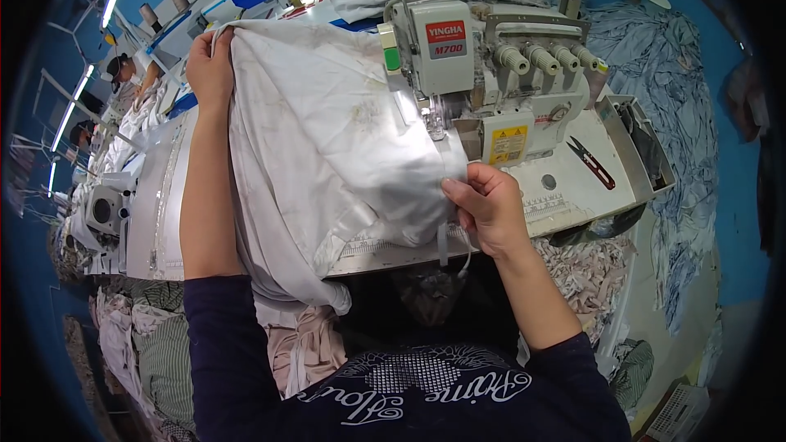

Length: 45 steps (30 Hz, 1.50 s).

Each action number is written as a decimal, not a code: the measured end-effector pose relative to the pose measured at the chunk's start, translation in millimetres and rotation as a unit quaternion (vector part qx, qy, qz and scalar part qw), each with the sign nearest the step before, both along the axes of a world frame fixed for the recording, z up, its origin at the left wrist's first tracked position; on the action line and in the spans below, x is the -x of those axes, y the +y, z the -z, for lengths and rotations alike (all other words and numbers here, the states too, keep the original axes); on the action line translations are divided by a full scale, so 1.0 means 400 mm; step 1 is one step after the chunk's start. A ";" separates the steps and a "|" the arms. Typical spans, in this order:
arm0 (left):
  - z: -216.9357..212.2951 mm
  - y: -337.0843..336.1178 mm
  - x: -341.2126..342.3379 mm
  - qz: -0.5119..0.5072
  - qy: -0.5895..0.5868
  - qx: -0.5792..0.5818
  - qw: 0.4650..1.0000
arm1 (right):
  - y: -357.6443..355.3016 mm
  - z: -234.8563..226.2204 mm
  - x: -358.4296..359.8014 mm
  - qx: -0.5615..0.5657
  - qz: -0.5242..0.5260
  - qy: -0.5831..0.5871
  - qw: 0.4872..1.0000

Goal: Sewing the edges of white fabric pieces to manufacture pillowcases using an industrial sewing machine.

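Note:
A large piece of white fabric (327,115) lies spread over the table of an overlock sewing machine (442,57), its folds hanging over the front edge. At the far left my left hand (211,65) pinches the fabric's upper corner and lifts it. My right hand (490,206) grips the fabric's right edge between thumb and fingers, just in front of the needle area (434,119). The edge runs from under the presser foot toward that hand. A narrow white strip (443,244) dangles below it. The machine's lamp lights the cloth near the needle.
Red-handled thread snips (593,165) and a small grey disc (548,182) lie right of the machine, beside a tray (647,143). Grey-blue fabric (655,74) is heaped at the right. Fabric scraps (589,278) fill a spot below the table. Other people work at the left and back.

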<state>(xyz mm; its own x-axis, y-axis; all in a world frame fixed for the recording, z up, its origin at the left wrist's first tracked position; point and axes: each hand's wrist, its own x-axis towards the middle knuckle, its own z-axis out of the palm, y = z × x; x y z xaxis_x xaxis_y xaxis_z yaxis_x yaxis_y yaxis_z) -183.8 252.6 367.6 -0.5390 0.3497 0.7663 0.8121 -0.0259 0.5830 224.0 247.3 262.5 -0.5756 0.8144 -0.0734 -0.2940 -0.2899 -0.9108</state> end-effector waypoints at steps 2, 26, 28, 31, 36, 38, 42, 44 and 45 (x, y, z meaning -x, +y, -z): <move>-0.007 0.019 0.015 -0.021 0.006 0.003 1.000 | -0.001 0.002 0.000 0.000 0.001 0.003 1.000; 0.190 -0.144 -0.612 0.257 0.450 0.120 0.846 | -0.052 0.020 -0.003 0.009 0.039 0.070 0.997; 0.172 -0.153 -0.601 0.283 0.432 0.142 0.845 | -0.054 0.023 -0.006 0.024 0.045 0.090 0.995; 0.147 -0.146 -0.598 0.323 0.391 0.129 0.852 | -0.056 0.026 -0.002 -0.014 0.049 0.076 0.996; 0.139 -0.143 -0.561 0.394 0.354 0.132 0.838 | -0.060 0.021 0.003 -0.071 0.100 0.021 0.992; 0.160 -0.140 -0.537 0.387 0.421 0.094 0.815 | -0.055 0.021 -0.001 -0.073 0.108 0.012 0.991; 0.154 -0.158 -0.536 0.325 0.531 0.074 0.779 | -0.052 0.033 0.001 -0.074 0.107 0.013 0.991; 0.153 -0.164 -0.534 0.322 0.544 0.083 0.771 | -0.054 0.034 0.002 -0.079 0.110 0.009 0.991; 0.152 -0.168 -0.532 0.317 0.557 0.090 0.762 | -0.055 0.035 0.003 -0.077 0.109 0.008 0.991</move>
<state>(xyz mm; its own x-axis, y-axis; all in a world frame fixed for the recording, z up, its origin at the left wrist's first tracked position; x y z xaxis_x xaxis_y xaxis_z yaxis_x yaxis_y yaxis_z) 29.1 185.4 306.9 0.7323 0.4221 0.5344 0.6633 -0.6195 -0.4198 222.8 225.4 248.4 -0.3845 0.9205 0.0698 -0.3500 -0.0754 -0.9337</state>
